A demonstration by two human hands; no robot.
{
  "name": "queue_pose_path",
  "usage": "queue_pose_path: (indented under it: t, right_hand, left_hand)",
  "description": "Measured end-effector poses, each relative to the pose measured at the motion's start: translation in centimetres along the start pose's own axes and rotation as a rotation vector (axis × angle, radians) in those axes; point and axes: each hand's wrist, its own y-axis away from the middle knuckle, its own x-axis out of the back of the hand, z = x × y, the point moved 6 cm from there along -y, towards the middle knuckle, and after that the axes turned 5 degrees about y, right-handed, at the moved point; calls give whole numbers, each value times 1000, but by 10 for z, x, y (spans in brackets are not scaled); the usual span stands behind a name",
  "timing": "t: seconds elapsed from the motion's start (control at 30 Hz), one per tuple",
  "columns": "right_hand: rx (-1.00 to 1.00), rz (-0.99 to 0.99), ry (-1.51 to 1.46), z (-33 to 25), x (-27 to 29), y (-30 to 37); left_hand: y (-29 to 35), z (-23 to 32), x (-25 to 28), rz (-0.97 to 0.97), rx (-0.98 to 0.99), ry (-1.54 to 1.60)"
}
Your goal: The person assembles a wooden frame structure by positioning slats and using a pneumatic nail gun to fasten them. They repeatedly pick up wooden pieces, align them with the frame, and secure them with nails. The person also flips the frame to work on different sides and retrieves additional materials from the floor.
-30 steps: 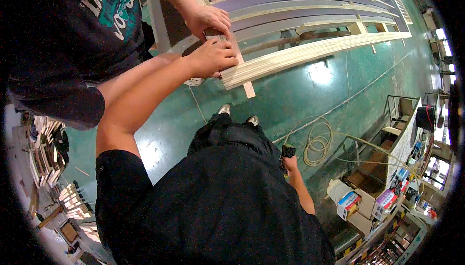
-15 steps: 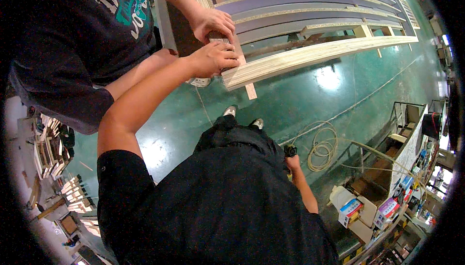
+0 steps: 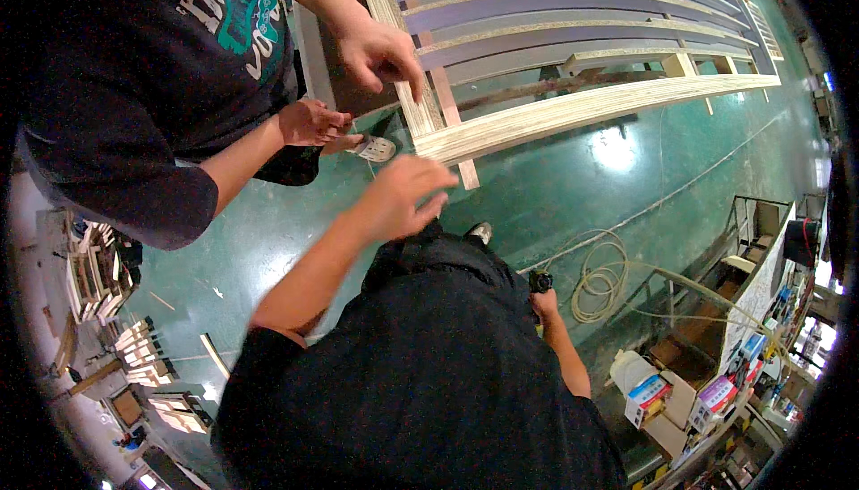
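A slatted wooden frame [image 3: 608, 112] stretches from the near corner toward the far right. My left hand [image 3: 404, 199] hovers just on my side of that corner, empty, with fingers loosely apart. Low at my right side, my right hand [image 3: 545, 304] is closed round a black tool with a rounded end [image 3: 540, 281]; its exact kind is hard to make out. A person's hand [image 3: 383, 53] hangs over the frame's left rail [image 3: 394, 20]. That person's other hand [image 3: 313, 123] is beside their body. A short wood strip [image 3: 468, 174] sticks out beneath the near rail.
A coiled pale hose [image 3: 598, 286] lies on the green floor to my right. Beyond it stands a workbench with cartons [image 3: 651, 393]. Stacked wood pieces [image 3: 97, 268] are at far left. The other person [image 3: 134, 87] stands close on my left.
My left hand has come off the frame's corner and back toward me. The other person's hands have parted from the corner, one drawing back to their body. My right hand stays low.
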Motion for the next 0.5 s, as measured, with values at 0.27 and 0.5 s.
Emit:
queue_pose_path:
  t: [0.27,0.5]
  right_hand:
    - [30,-67,184,1,-4,-16]
    - [251,-81,406,17,-14,-62]
  left_hand:
    - [159,-136,-166,-92,810,346]
    - [372,-278,-206,-566,1394,198]
